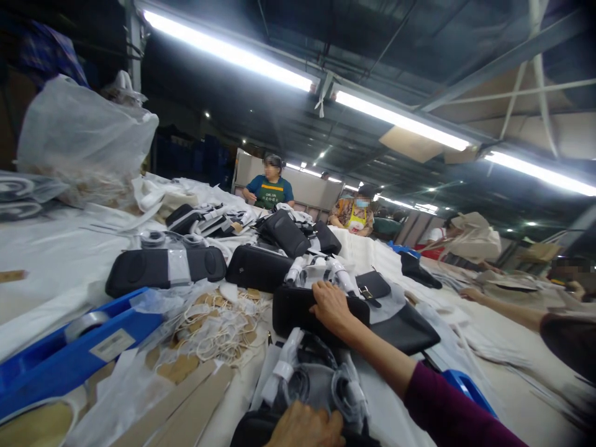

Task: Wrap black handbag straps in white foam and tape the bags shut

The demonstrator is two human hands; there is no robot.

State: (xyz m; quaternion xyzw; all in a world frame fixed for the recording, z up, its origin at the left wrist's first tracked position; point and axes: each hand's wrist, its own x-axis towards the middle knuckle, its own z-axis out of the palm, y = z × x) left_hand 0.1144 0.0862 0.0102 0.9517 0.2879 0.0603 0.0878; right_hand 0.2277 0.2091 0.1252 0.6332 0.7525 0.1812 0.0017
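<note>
My right hand (pixel 331 305), at the end of a purple sleeve, closes its fingers over the top edge of a black handbag (pixel 291 313). Handles wrapped in white material rise behind that bag. Nearest to me, my left hand (pixel 305 427) has its fingers bent over another black bag (pixel 249 429), partly cut off by the frame's lower edge. White-wrapped handles (pixel 282 366) and coiled straps in clear plastic (pixel 342 391) lie just beyond this hand. To the right of my right hand are a small black buckled pouch (pixel 372 285) and a flat black piece (pixel 407 329).
More black bags (pixel 162 270) are heaped ahead. A blue tape dispenser (pixel 84 354) stands left, beside tangled white cords with brown tags (pixel 228 326). Cardboard strips (pixel 186 403) lie in front. Two co-workers (pixel 270 189) stand across the table, and another person's arm (pixel 505 310) reaches in from the right.
</note>
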